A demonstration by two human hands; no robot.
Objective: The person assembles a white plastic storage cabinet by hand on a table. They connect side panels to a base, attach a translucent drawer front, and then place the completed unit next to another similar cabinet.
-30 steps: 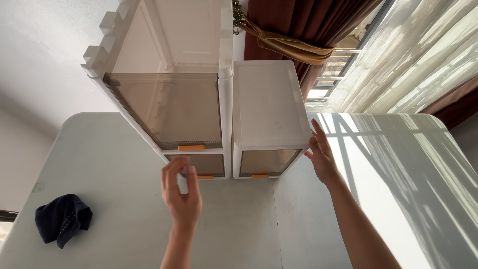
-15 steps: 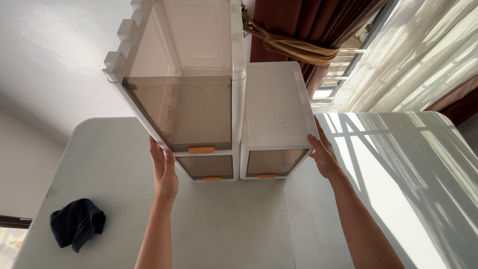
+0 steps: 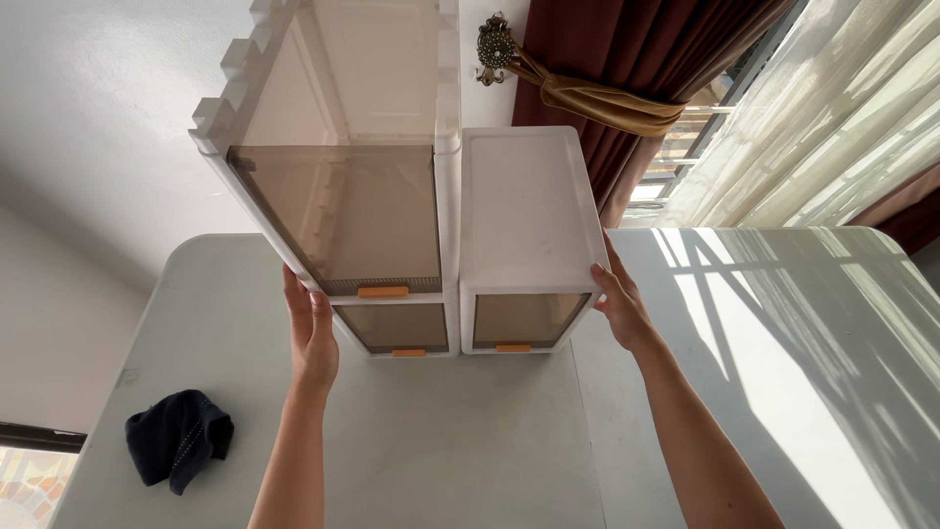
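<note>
1. Drawer units are standing side by side on the pale bench (image 3: 460,441), touching along their inner walls; the tall drawer unit (image 3: 357,196) is on the left and the low drawer unit (image 3: 529,240) on the right; both are pointing their smoky drawer fronts and orange handles toward the person, with the tall one's long axis running upright and the low one's running away from the camera.
2. Left hand (image 3: 311,338) is reaching forward on a straight forearm, palm flat against the tall unit's lower left wall, fingers pointing up and lying close together, pressing rather than clasping.
3. Right hand (image 3: 622,304) is coming in from the lower right, palm pressing the low unit's right front corner, fingers loosely spread along its side wall.
4. Dark blue cloth (image 3: 178,438) is lying crumpled near the bench's left edge, well apart from both hands; sunlight is streaking the right side.
</note>
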